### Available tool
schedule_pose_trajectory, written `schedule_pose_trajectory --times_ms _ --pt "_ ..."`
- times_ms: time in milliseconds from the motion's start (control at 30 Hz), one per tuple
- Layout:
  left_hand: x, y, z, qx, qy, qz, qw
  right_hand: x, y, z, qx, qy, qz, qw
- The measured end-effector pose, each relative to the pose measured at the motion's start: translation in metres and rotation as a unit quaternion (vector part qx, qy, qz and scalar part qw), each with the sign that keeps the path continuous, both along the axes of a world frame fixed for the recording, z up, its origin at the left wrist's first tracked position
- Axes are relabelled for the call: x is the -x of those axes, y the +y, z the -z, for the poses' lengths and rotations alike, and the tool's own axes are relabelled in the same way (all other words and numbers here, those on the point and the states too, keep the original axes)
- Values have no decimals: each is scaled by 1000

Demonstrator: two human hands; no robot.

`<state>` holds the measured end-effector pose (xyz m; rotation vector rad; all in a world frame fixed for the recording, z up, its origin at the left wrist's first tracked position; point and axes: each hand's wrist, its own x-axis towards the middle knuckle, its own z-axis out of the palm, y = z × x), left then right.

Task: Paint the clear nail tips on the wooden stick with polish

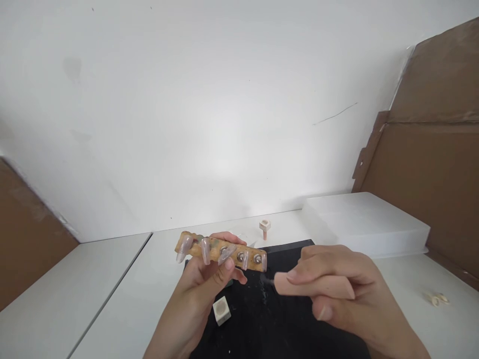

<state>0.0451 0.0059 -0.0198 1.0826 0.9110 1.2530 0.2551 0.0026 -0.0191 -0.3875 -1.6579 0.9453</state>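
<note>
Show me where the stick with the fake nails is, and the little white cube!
stick with fake nails (220, 253), head view, middle of the wooden strip.
little white cube (222, 310), head view, its top face.

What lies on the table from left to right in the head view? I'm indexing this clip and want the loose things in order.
Small cube → peg-like stand → white box → pale rings. The nail strip is held up in the left hand, so it is left out.
</note>
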Motion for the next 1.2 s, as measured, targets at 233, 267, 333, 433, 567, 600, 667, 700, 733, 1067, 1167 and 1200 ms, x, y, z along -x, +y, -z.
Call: schedule_pose_trajectory --times_ms 233,267,333,433,567,600,667,700,733,1067,1167,1200 --pt "0 -1 2 2 1 1 1000 -2 1 6 -29 -13 65 997" --pt "0 -1 2 3 1 0 1000 -2 0 6 -27 -16 70 997" --pt "-1 -1 1 4 3 -1 1000 -2 -2 5 -6 -15 59 998" --pt "0 -1 2 3 5 3 1000 -1 -4 6 42 2 17 999" --pt "1 0 4 -4 4 0 1000 -1 -4 9 51 21 17 998" --pt "1 0 5 -4 3 -1 1000 -1 -3 9 44 23 29 998" --pt "1 -1 5 -6 -1 -1 1000 0 -2 8 29 17 49 998" --pt "0 -1 5 -6 -3 0 1000 0 -2 7 23 11 53 998" --pt "0 -1 4 -5 -5 0 1000 0 -2 7 23 5 53 998" --pt "-1 -1 3 -2 -2 -3 1000 -1 -4 8 18 6 43 999" --pt "-1 -1 3 -5 1 -4 1000 0 -4 7 23 -1 46 999" --pt "-1 -1 3 -4 2 -7 1000 0 -4 6 27 1 35 999"
